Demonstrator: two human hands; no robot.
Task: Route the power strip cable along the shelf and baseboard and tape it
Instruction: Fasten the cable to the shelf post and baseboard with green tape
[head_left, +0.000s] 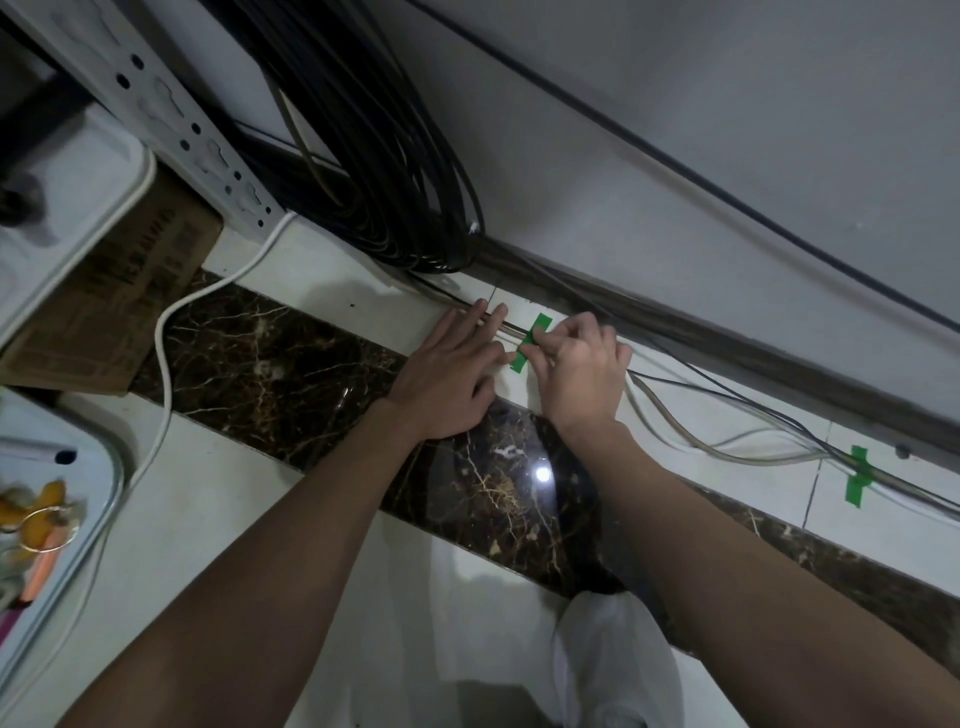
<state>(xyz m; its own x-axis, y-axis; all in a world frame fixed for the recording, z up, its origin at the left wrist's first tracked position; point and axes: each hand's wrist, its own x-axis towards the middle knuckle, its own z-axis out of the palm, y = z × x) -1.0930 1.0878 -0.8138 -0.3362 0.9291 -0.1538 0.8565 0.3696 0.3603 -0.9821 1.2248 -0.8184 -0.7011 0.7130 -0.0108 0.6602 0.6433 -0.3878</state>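
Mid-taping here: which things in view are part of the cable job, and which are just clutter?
Job: left hand and right hand pressing green tape strip over floor cables; earlier tape strip; white cable.
Clutter: black cable coil, cardboard box, tray.

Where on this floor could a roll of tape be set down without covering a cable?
The dark marble strip, between the white cable and the left hand, is bare, and so is the white tile nearer the person. Along the baseboard it is crowded: black cable coil, loose cables, and both hands around the green tape.
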